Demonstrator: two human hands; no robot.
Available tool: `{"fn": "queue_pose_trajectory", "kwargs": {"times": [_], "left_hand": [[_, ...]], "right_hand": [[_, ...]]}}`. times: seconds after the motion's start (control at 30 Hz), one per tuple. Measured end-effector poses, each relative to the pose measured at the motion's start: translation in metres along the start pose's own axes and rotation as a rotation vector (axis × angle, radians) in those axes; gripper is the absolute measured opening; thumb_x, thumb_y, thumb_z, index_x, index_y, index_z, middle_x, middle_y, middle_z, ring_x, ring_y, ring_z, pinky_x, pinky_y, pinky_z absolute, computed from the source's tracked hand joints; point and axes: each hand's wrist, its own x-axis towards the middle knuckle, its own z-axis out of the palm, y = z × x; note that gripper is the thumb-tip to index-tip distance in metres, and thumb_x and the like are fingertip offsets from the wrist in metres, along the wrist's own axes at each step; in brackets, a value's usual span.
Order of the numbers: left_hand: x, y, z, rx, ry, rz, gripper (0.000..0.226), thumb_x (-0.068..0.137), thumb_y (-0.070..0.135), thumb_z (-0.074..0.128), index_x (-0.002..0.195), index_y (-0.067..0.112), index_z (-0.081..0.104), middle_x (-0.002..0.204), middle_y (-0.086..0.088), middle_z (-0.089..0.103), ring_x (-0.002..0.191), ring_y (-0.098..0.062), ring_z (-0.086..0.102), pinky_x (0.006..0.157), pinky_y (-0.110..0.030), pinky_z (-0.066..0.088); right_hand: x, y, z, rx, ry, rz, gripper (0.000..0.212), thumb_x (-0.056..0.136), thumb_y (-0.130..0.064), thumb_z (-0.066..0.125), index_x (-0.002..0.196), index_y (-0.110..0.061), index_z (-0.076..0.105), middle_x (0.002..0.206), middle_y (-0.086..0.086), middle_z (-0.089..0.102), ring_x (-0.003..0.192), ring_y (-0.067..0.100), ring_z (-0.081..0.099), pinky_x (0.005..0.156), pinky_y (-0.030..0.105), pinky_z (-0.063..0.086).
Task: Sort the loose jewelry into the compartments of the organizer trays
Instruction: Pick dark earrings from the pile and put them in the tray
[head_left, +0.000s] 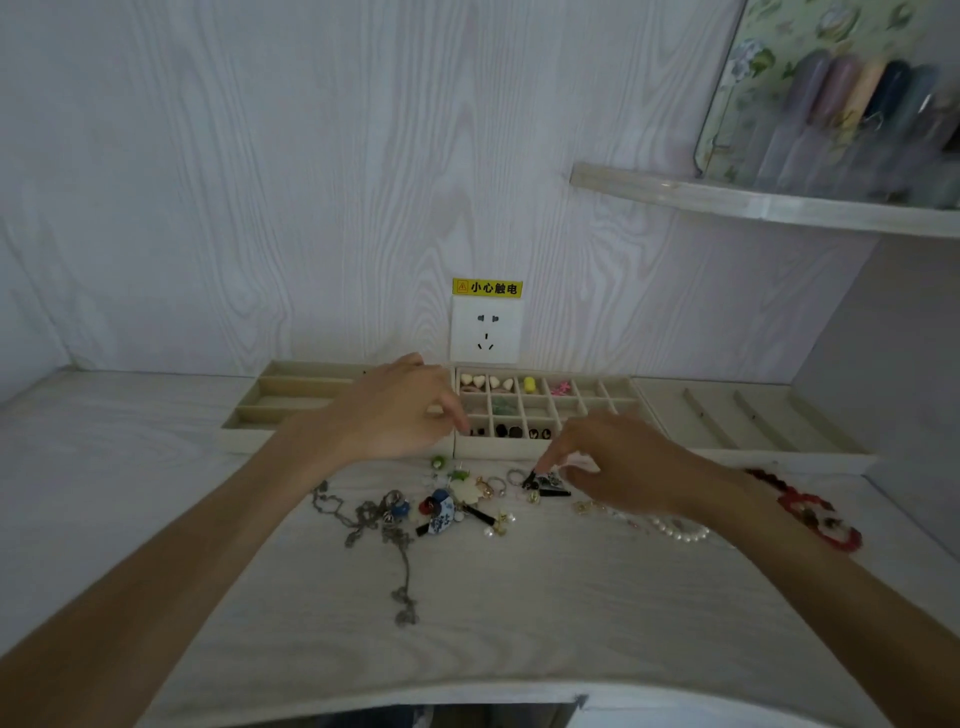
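Beige organizer trays line the back of the whitish desk (156, 493) against the wall: a long-slot tray (291, 395) at eleven o'clock, a grid tray (597, 402) of small square compartments at twelve, and a ridged tray (737, 421) at one o'clock. The grid tray's back row holds pale heart-shaped pieces (485, 383), a yellow piece (529, 384) and a pink piece (560, 387); its front row holds dark studs (509, 431).

Loose jewelry lies just in front of the trays. The right hand (618, 462) reaches down over it, fingers (550, 460) curled with the tips drawn together right at a small black piece (543, 483); whether they actually pinch it cannot be told. The left hand (395, 410) hovers over the seam between the long-slot tray and the grid tray, fingers loosely curled toward the front-left compartment; nothing visible is held.

At nine o'clock from the black piece lie a ring (515, 476), a cream flower piece (465, 488) and a blue-and-white ornament (441, 512). Farther left, a grey chain (363, 525) trails toward six o'clock. At four o'clock of the right hand lie a pearl strand (680, 532) and a red bead strand (810, 512).
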Motion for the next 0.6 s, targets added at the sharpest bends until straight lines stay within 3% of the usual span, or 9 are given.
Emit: {"fn": "queue_pose_trajectory", "kwargs": {"times": [0.1, 0.17, 0.3, 0.4, 0.53, 0.6], "left_hand": [[-0.007, -0.001, 0.003, 0.013, -0.036, -0.016, 0.025, 0.095, 0.026, 0.049, 0.102, 0.037, 0.071, 0.078, 0.025, 0.045, 0.089, -0.005, 0.035, 0.073, -0.025, 0.032], [-0.006, -0.001, 0.004, -0.002, -0.036, -0.041, 0.025, 0.095, 0.026, 0.05, 0.103, 0.038, 0.071, 0.085, 0.02, 0.049, 0.097, -0.006, 0.038, 0.084, -0.029, 0.04], [0.014, 0.002, 0.006, 0.038, 0.012, -0.063, 0.031, 0.091, 0.017, 0.051, 0.107, 0.034, 0.07, 0.108, 0.003, 0.059, 0.106, -0.015, 0.042, 0.087, -0.033, 0.042], [0.033, 0.009, 0.009, 0.046, -0.003, -0.06, 0.03, 0.094, 0.019, 0.048, 0.109, 0.033, 0.069, 0.113, 0.002, 0.056, 0.108, -0.017, 0.04, 0.082, -0.03, 0.038], [0.05, 0.011, 0.016, 0.097, -0.056, -0.035, 0.032, 0.094, 0.018, 0.046, 0.107, 0.035, 0.07, 0.115, 0.001, 0.054, 0.103, -0.015, 0.037, 0.082, -0.029, 0.036], [0.055, 0.01, 0.019, 0.128, -0.081, -0.021, 0.034, 0.093, 0.018, 0.045, 0.105, 0.036, 0.071, 0.115, 0.002, 0.053, 0.101, -0.014, 0.036, 0.079, -0.027, 0.031]], "right_hand": [[0.0, -0.008, 0.004, -0.007, -0.006, 0.016, 0.034, 0.095, -0.014, 0.045, 0.116, -0.034, 0.062, 0.128, -0.005, 0.058, 0.126, 0.014, 0.044, 0.112, 0.041, 0.025], [0.012, -0.009, 0.002, -0.015, 0.046, 0.042, 0.035, 0.095, -0.01, 0.044, 0.116, -0.031, 0.063, 0.127, 0.0, 0.058, 0.128, 0.018, 0.043, 0.112, 0.043, 0.023], [0.052, -0.002, -0.001, -0.037, 0.154, 0.132, 0.034, 0.09, -0.008, 0.048, 0.098, -0.032, 0.072, 0.095, -0.002, 0.06, 0.099, 0.021, 0.053, 0.096, 0.039, 0.039], [0.073, 0.002, 0.003, -0.06, 0.09, 0.199, 0.035, 0.088, -0.011, 0.046, 0.097, -0.033, 0.072, 0.077, -0.006, 0.052, 0.102, 0.025, 0.052, 0.094, 0.039, 0.037], [0.088, 0.004, 0.007, -0.069, 0.043, 0.224, 0.031, 0.09, -0.018, 0.046, 0.103, -0.029, 0.071, 0.103, 0.002, 0.064, 0.104, 0.024, 0.054, 0.09, 0.034, 0.037], [0.093, 0.007, 0.01, -0.063, 0.045, 0.234, 0.028, 0.089, -0.021, 0.048, 0.104, -0.026, 0.072, 0.102, 0.003, 0.065, 0.102, 0.023, 0.054, 0.083, 0.032, 0.035]]}}
